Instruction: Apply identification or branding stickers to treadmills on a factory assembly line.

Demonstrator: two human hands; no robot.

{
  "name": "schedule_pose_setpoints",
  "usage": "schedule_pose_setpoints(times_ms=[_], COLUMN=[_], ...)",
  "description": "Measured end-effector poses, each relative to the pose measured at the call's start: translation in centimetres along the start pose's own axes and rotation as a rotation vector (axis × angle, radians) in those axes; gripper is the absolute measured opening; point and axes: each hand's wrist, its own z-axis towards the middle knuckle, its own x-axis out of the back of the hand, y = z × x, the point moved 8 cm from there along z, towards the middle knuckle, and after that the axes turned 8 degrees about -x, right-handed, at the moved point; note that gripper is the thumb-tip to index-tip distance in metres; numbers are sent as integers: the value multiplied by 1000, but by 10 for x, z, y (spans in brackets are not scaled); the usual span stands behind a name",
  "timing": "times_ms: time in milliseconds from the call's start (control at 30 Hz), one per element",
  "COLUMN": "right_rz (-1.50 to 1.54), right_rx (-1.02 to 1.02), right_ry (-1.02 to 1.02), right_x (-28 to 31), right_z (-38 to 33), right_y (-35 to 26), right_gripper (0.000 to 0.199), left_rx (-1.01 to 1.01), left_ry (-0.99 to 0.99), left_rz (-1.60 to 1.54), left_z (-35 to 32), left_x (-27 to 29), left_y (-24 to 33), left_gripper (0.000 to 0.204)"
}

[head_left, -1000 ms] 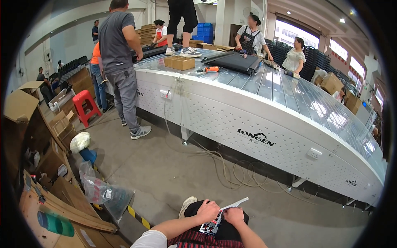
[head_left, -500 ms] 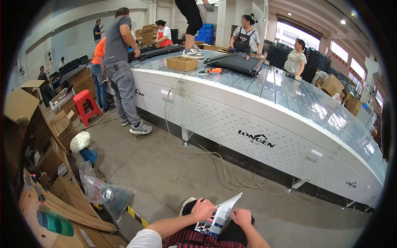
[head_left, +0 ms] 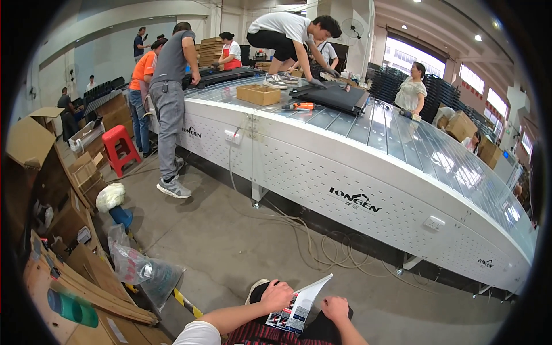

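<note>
An open booklet [head_left: 290, 315] with white pages and small printed colour pictures lies over my lap, one page lifted and curving up. My left hand [head_left: 278, 296] grips its left side with curled fingers. Beside the booklet's right edge, my right hand [head_left: 335, 309] is curled into a loose fist over my dark-clothed knee, apart from the page. Nothing shows in its fingers, though the palm side is hidden.
A long white conveyor table [head_left: 299, 167] crosses ahead, bearing a wooden box [head_left: 259, 95], an orange power tool [head_left: 301, 106] and a black panel [head_left: 330, 96]. One person crouches on it; others stand around. Cables [head_left: 310, 236] lie on the floor. Left are a red stool [head_left: 119, 150] and cardboard boxes.
The person standing on the conveyor has crouched down, reaching to the black panel. The person in grey has shifted a foot. My hands and the booklet stay nearly as they were.
</note>
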Motion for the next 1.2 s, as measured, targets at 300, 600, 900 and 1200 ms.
schedule_pose_setpoints(times_ms=[300,600,900,1200], right_rz=[-115,-79,-128,-81], right_rx=[60,-14,35,10], right_ry=[-124,-81,-116,-97], right_x=[-17,0,-14,-5], right_z=[8,1,8,3], right_y=[-27,-2,-17,-11], right_gripper=[29,26,28,26], left_rx=[-35,-24,-30,-33], left_ry=[-95,-29,-139,-94], left_rz=[8,19,16,30], left_z=[16,3,16,8], left_x=[-16,2,-14,-10], left_y=[25,7,23,15], left_gripper=[16,13,19,15])
